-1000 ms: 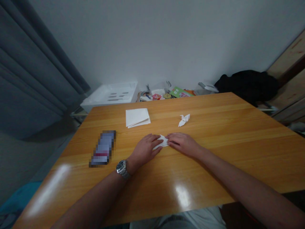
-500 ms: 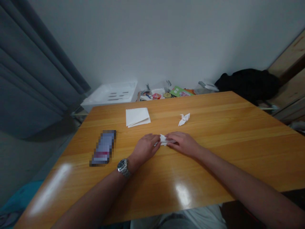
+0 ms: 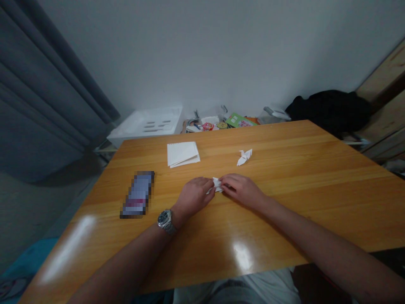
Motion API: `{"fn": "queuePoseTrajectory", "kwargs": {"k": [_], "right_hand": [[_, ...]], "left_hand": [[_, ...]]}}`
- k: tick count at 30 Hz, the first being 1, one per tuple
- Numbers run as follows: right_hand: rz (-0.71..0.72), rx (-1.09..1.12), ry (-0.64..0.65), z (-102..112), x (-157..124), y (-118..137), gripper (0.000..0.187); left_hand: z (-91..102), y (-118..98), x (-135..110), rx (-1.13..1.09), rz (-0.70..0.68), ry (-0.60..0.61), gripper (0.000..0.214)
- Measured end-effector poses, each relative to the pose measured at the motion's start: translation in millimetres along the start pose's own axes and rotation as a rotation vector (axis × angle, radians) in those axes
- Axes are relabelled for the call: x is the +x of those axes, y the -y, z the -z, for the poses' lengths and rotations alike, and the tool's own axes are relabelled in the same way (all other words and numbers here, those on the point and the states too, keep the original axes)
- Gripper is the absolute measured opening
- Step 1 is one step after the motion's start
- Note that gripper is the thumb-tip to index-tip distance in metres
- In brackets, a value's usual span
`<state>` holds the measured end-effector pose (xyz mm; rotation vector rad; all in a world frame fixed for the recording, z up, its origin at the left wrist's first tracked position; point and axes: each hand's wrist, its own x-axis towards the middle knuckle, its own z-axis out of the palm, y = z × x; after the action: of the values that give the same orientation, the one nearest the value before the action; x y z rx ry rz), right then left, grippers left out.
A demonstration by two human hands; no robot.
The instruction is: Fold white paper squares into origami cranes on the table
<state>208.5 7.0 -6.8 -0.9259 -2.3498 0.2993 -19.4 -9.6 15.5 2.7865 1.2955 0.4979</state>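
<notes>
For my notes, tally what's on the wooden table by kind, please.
Paper crane: 1
Stack of paper: 1
Folded paper between the left hand and right hand: 1
Pixelated flat object: 1
Total: 4

This looks like a room in a home: a wooden table point(image 3: 284, 152) with a long grey curtain point(image 3: 47, 84) left, wooden cabinets point(image 3: 386, 80) right, and a black fabric bundle point(image 3: 329, 107) far right.

Wooden table point(image 3: 316, 177) carried: paper stack point(image 3: 182, 154) ahead-left of the grip; paper crane point(image 3: 244, 157) ahead-right of it; pixelated oblong object point(image 3: 137, 195) left of it.
</notes>
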Motion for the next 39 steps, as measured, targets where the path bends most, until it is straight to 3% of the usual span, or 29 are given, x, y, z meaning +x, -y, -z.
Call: {"fn": "queuePoseTrajectory", "kwargs": {"k": [10, 16, 25, 39], "right_hand": [[0.009, 0.091, -0.049, 5.2, 4.3, 9.0, 0.013], [-0.036, 0.009, -0.143, 19.9, 3.0, 5.8, 0.028], [0.02, -0.123, 0.09, 13.1, -5.9, 8.9, 0.032], [0.067, -0.196, 0.115, 3.0, 4.4, 11.6, 0.019]], "left_hand": [[5.4, -2.8, -0.3, 0.026, 0.089, 0.028, 0.02], [6.7, -0.2, -2.3, -0.048, 0.19, -0.014, 0.024], [7.0, 1.7, -2.6, -0.11, 0.244, -0.101, 0.026], [1.5, -3.3, 2.4, -0.195, 0.236, -0.105, 0.024]]}}
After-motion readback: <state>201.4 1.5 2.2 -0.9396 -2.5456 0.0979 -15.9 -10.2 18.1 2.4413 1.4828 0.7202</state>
